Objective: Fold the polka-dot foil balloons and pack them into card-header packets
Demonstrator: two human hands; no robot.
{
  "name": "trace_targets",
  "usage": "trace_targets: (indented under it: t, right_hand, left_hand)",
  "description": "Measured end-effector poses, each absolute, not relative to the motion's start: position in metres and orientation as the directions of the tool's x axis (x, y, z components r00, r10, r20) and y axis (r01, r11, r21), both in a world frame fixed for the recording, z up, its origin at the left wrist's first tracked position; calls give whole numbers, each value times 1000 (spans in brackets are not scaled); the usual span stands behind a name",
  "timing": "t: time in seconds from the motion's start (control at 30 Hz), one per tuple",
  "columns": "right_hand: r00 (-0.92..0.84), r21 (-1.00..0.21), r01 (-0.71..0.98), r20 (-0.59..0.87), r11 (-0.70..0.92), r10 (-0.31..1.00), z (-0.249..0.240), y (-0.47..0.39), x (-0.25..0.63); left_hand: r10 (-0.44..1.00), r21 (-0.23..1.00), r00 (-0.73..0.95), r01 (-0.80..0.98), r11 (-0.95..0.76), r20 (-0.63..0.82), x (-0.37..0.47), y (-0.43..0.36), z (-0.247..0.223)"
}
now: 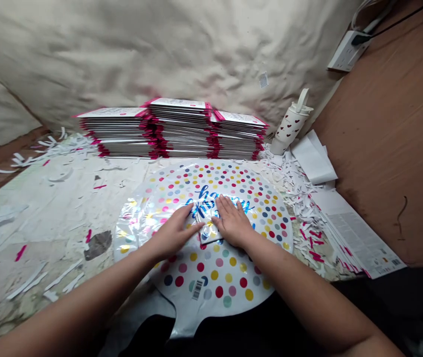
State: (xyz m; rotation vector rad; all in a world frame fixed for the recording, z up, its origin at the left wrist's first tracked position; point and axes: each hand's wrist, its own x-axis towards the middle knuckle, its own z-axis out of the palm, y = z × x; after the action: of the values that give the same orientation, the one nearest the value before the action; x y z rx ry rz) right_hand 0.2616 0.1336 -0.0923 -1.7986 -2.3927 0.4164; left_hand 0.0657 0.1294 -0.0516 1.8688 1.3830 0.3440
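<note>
A flat, uninflated foil balloon (230,292) with coloured dots, blue lettering and a barcode on its tail lies in front of me. On its middle rests a folded piece of shiny dotted foil (208,231), apparently part of a balloon. My right hand (233,220) lies flat over the right side of the fold, fingers stretched out. My left hand (176,230) touches the fold's left side, thumb apart from the fingers; its fingertips are partly hidden. More crinkled, transparent-looking foil (126,225) sticks out at the left.
Three stacks of pink-edged printed card sleeves (182,130) stand at the back. A white tumbler with hearts (291,126) is at their right. Paper scraps (304,198) and more printed cards (360,233) lie along the right side. A power strip (348,51) hangs above.
</note>
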Motion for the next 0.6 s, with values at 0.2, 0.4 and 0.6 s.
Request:
trace_targets:
  t: [0.2,0.4,0.6]
  right_hand:
    - [-290,-350,901,-50,255,956,-93,134,258]
    - [-125,-373,917,65,140,990,-60,122,338]
    - [636,-83,753,-165,-653,754,-63,42,519]
  left_hand:
    - [654,726,319,240,644,-686,73,129,-39]
    - [790,813,280,406,417,-545,126,164,-28]
    - [812,878,333,193,438,-478,110,170,-9]
